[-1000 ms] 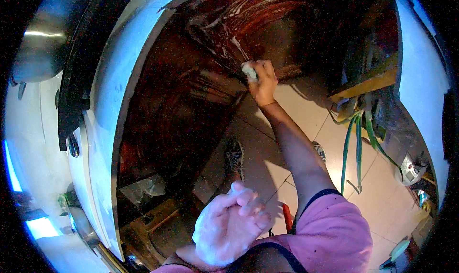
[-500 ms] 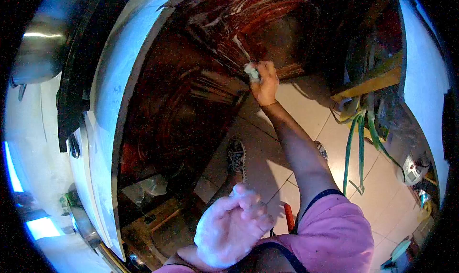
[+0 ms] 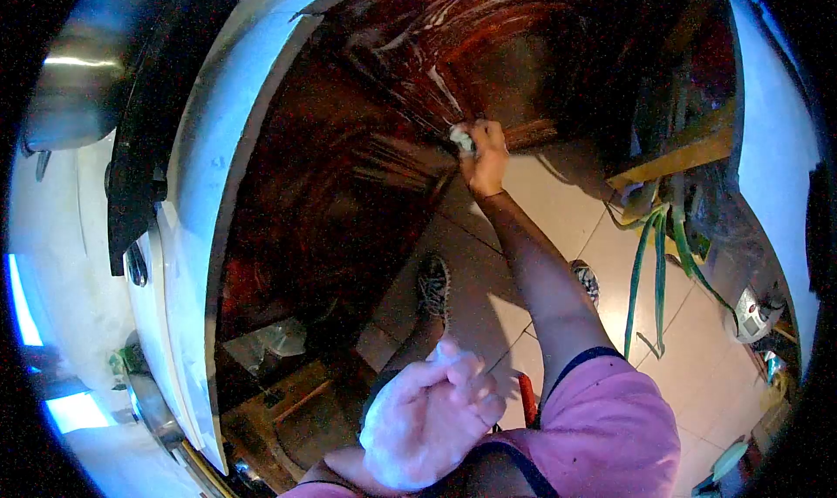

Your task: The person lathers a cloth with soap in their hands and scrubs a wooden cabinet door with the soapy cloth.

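My right hand (image 3: 486, 160) is stretched out, its fingers closed round a white wad (image 3: 463, 139), perhaps a cloth or sponge. The wad touches a dark reddish-brown panel (image 3: 410, 88) streaked with white, foamy-looking marks, near the panel's lower corner. Close to my chest, my left hand (image 3: 432, 415) is raised with the palm showing and the fingers loosely curled; nothing is seen in it.
Tiled floor (image 3: 558, 201) lies below, with my shoes (image 3: 433, 286) on it. Long green leaves (image 3: 658, 280) hang by a wooden bar (image 3: 676, 158) at right. A white device (image 3: 751, 315) stands beyond. White surfaces edge both sides; a metal pot (image 3: 83, 71) is upper left.
My right hand and the wad have shifted slightly to the right along the panel. My left hand has moved a little down and to the right.
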A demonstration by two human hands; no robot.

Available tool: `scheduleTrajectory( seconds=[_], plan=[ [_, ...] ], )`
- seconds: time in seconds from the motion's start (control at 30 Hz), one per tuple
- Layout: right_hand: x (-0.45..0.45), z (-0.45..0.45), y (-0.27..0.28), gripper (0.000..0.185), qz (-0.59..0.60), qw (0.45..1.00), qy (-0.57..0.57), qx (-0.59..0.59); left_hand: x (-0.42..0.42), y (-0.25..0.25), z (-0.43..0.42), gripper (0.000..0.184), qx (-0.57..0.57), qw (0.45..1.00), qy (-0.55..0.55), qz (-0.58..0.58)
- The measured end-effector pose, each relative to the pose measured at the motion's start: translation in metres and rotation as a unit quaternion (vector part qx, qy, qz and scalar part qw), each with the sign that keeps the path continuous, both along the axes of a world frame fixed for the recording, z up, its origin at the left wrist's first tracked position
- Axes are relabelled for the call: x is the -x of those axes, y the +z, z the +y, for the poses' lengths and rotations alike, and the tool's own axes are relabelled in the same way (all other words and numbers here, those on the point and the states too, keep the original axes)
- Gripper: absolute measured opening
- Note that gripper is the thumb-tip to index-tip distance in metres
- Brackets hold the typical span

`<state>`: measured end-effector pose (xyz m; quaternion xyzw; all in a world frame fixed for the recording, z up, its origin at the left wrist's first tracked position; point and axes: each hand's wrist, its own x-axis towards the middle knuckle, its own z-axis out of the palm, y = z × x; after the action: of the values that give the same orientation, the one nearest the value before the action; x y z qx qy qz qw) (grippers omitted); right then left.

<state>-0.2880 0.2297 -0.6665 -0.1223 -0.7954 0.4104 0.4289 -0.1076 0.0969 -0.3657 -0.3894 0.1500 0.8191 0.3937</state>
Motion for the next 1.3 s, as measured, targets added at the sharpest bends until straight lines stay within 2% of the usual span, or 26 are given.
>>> scheduleTrajectory(
  seconds=[0.07,0.13,0.23,0.4,0.47,0.5,0.53,0.6,0.7,0.8,0.87,0.93,1.0,1.1,1.2,1.3],
  plan=[
    [0.001,-0.001,0.022,0.035,-0.005,1.0,-0.013,0.005,0.003,0.002,0.003,0.01,-0.004,1.0,-0.013,0.027],
    [0.01,-0.007,0.064,0.034,0.1,0.995,0.025,0.016,0.004,0.001,0.005,0.012,-0.009,0.998,-0.026,0.053],
    [0.016,-0.004,0.11,0.035,0.144,0.989,0.035,-0.006,0.002,-0.002,0.005,0.011,0.001,0.999,0.005,0.041],
    [0.002,-0.004,0.033,0.039,0.097,0.993,0.06,-0.004,-0.002,-0.005,-0.001,0.01,-0.003,1.0,0.002,-0.012],
    [-0.005,-0.004,-0.001,0.039,0.002,0.998,0.034,0.049,0.0,-0.001,-0.001,0.01,-0.003,1.0,-0.003,-0.007],
    [-0.004,0.0,-0.011,0.035,-0.012,0.999,0.024,0.033,0.002,0.002,0.0,0.01,-0.001,1.0,-0.005,-0.001],
    [0.0,0.003,0.002,0.035,-0.012,0.999,0.024,0.033,0.003,0.005,0.003,0.01,0.0,1.0,-0.005,-0.001],
    [0.007,0.009,0.055,0.038,0.087,0.994,0.015,0.058,0.005,0.008,0.009,0.01,0.019,1.0,0.02,0.004],
    [0.021,0.014,0.107,0.038,0.147,0.987,-0.048,0.043,0.005,0.005,0.009,0.01,0.024,1.0,0.015,0.003],
    [0.017,0.012,0.093,0.037,0.118,0.992,-0.042,0.011,0.001,-0.002,0.002,0.011,0.002,1.0,-0.006,-0.023],
    [0.01,0.015,0.058,0.035,0.094,0.994,-0.052,-0.001,0.0,-0.002,0.003,0.011,0.001,1.0,-0.003,-0.023],
    [-0.001,0.02,0.04,0.028,0.009,0.999,-0.029,-0.033,-0.001,-0.001,0.007,0.011,-0.002,1.0,-0.001,-0.025],
    [-0.002,0.021,0.033,0.027,0.005,1.0,-0.019,-0.024,0.0,0.003,0.012,0.012,0.0,0.999,-0.027,0.044],
    [0.007,0.018,0.073,0.031,0.071,0.997,-0.025,0.007,-0.004,-0.007,0.007,0.01,-0.026,1.0,-0.002,-0.001],
    [0.012,0.018,0.111,0.032,0.105,0.994,-0.034,-0.014,-0.004,-0.008,0.011,0.01,-0.028,1.0,-0.011,-0.004],
    [0.009,0.02,0.085,0.031,0.074,0.997,-0.018,-0.011,-0.005,-0.008,0.013,0.011,-0.026,1.0,-0.013,0.006]
  ],
)
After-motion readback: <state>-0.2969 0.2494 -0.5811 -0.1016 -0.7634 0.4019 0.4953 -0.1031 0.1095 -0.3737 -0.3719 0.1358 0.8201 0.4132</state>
